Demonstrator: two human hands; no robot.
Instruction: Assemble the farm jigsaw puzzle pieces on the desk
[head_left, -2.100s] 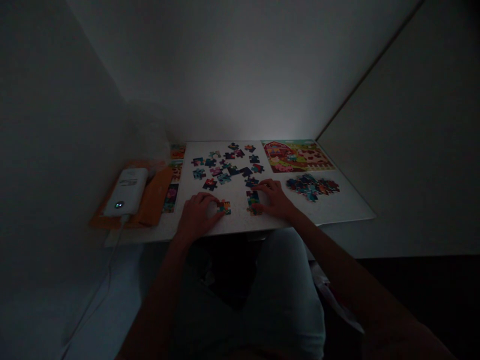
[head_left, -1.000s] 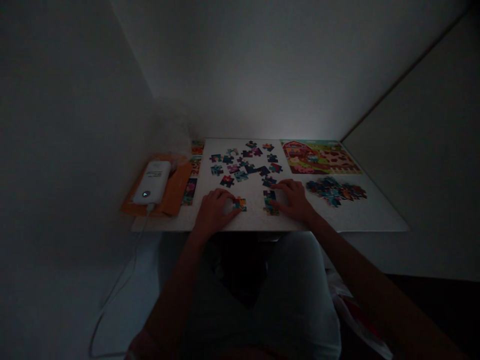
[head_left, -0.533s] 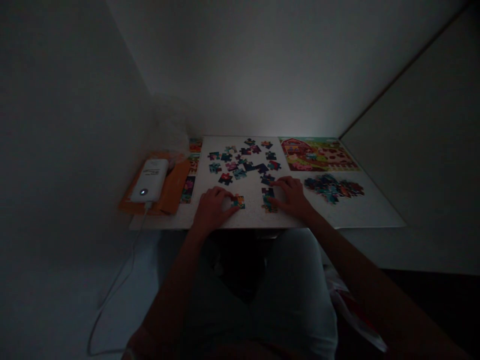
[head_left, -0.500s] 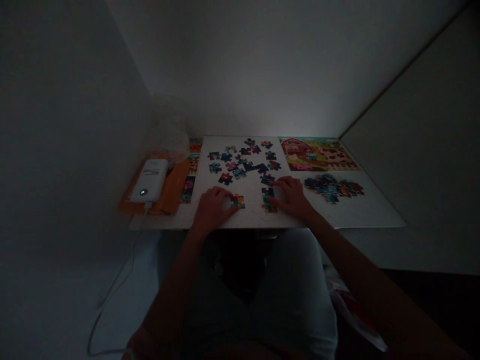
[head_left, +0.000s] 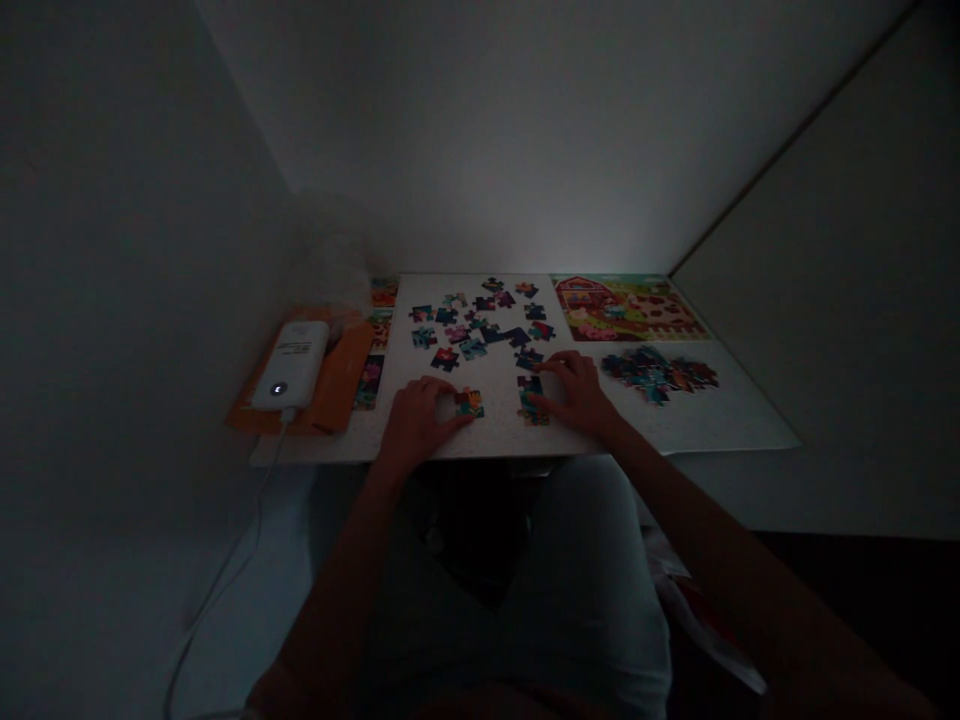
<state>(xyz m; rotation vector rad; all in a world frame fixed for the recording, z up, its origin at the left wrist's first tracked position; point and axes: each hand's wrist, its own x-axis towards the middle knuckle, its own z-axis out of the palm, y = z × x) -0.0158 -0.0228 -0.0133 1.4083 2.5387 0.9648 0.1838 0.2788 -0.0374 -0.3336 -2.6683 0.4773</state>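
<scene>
Near the table's front edge, my left hand (head_left: 417, 418) has its thumb and forefinger curled around a puzzle piece (head_left: 471, 403) with orange and teal print. To its right lies a short upright strip of joined puzzle pieces (head_left: 533, 408), dark teal with a yellowish lower end. My right hand (head_left: 579, 398) has its thumb on this strip and its forefinger at the upper end, close to a dark blue puzzle piece (head_left: 529, 358); whether it touches that piece is unclear. Beyond both hands, several loose puzzle pieces (head_left: 474, 348) are spread over the white tabletop (head_left: 495, 440).
A pile of puzzle pieces (head_left: 660, 375) lies to the right, below a farm picture (head_left: 630, 308). On the left, a white power bank (head_left: 291, 365) with a cable (head_left: 255, 545) rests on an orange envelope (head_left: 345, 385). A clear plastic bag (head_left: 334, 265) sits behind it. Walls enclose the table.
The whole view has shifted slightly, so the table sits a little farther left. Both hands keep nearly the same places; the left hand's piece shows a bit more.
</scene>
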